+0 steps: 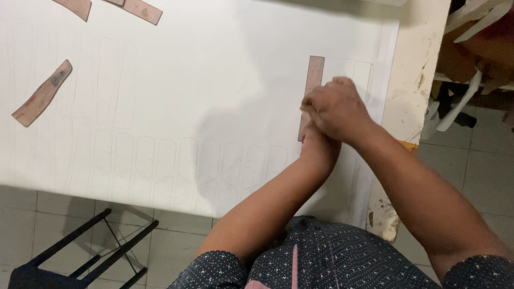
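A narrow brown template strip (315,75) lies upright on a large white sheet (214,80) near its right edge. My right hand (338,109) rests over the strip's lower half with its fingers curled; whether it holds anything is hidden. My left hand (317,145) reaches up from below and lies mostly under the right hand, at the strip's lower end. Its fingers are hidden. Faint traced outlines (187,166) run in a row across the sheet and beside the strip.
A curved brown template (43,93) lies at the left, with two more brown pieces (142,9) at the top edge. The cream table edge (412,69) is worn. A black stool (80,251) stands on the tiled floor, and clutter (476,53) sits at right.
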Motion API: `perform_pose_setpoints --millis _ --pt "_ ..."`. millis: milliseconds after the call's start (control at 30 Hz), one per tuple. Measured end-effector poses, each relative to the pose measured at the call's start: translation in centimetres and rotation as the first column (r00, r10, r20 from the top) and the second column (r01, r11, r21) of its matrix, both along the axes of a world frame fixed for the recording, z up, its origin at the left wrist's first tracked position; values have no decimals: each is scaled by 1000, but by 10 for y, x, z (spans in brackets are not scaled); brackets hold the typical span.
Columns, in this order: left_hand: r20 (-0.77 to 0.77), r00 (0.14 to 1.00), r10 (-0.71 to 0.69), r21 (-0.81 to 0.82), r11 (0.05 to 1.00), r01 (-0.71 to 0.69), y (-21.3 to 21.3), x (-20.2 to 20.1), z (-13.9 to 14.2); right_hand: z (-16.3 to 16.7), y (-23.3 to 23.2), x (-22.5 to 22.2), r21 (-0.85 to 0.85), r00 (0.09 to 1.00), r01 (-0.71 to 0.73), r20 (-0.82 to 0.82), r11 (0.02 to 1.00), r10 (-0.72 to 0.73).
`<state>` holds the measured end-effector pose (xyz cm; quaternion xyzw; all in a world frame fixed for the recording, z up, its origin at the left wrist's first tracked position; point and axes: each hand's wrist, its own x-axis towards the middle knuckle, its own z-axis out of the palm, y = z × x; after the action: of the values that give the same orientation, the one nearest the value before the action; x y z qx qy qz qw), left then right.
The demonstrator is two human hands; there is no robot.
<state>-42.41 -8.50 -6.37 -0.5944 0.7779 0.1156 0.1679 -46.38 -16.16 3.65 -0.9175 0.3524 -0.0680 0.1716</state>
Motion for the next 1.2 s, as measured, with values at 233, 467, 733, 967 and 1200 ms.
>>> perform_pose_setpoints --millis 233,467,733,967,1200 --pt "-630 486 606 310 770 -558 -24 31 40 -14 -75 4 -130 973 125 210 984 -96" --pt "-658 681 321 -7 901 -433 -19 43 54 -23 -96 3 -128 954 127 286 984 -86" --pt "-650 700 297 -19 914 -405 -19 49 57 -18 -93 -11 -136 962 145 252 980 -107" --pt "-652 685 324 72 926 -370 -13 64 60 2 -54 -42 117 776 308 543 944 -321" --pt "-738 657 150 -267 830 -489 71 98 48 -35 69 -73 302 914 355 87 885 -396"
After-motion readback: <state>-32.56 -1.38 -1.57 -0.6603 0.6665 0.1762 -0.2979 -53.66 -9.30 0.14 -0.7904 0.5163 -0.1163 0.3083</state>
